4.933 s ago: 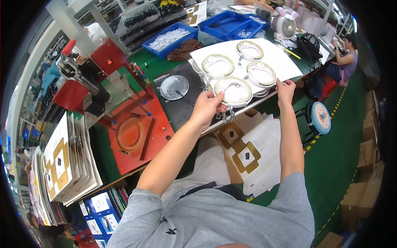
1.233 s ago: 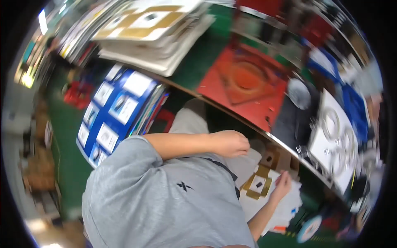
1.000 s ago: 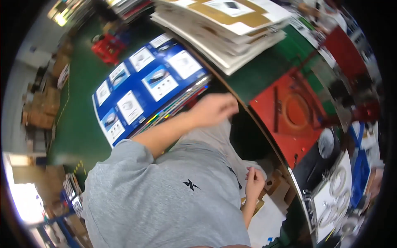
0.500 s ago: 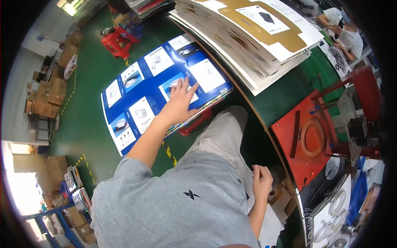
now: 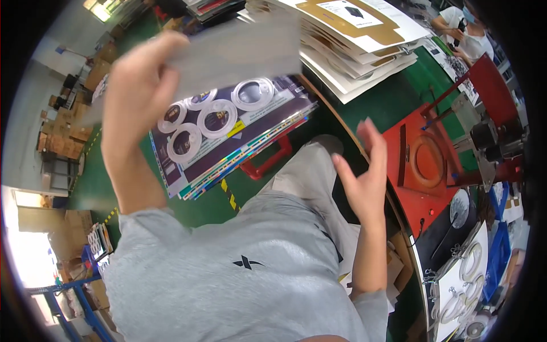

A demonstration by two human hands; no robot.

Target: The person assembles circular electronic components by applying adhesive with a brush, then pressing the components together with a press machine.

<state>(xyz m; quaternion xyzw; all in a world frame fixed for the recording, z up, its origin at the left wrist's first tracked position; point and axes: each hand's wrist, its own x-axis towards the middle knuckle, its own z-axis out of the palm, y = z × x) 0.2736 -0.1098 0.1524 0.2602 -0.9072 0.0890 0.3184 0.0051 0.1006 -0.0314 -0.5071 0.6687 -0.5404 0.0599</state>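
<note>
My left hand (image 5: 139,85) grips the edge of a large sheet (image 5: 242,51), raised and blurred by motion, its greyish back showing. Beneath it lies a stack of printed sheets (image 5: 196,159), dark purple on top with colourful edges. Several white ring-shaped pieces (image 5: 217,118) rest flat on that top sheet; the raised sheet hides the stack's far part. My right hand (image 5: 367,179) holds nothing, thumb and fingers apart, beside the edge of the green table to my right.
A red stool (image 5: 270,159) shows under the stack. On the green table stand a tall pile of cardboard sheets (image 5: 347,62) and a red press-like machine (image 5: 421,188). A board with white rings (image 5: 464,279) lies nearer me. Another person (image 5: 467,37) sits at far right.
My left hand has lifted the blue printed sheet off the stack and swung it up, uncovering the purple sheet and white rings. My right hand has risen and spread its fingers.
</note>
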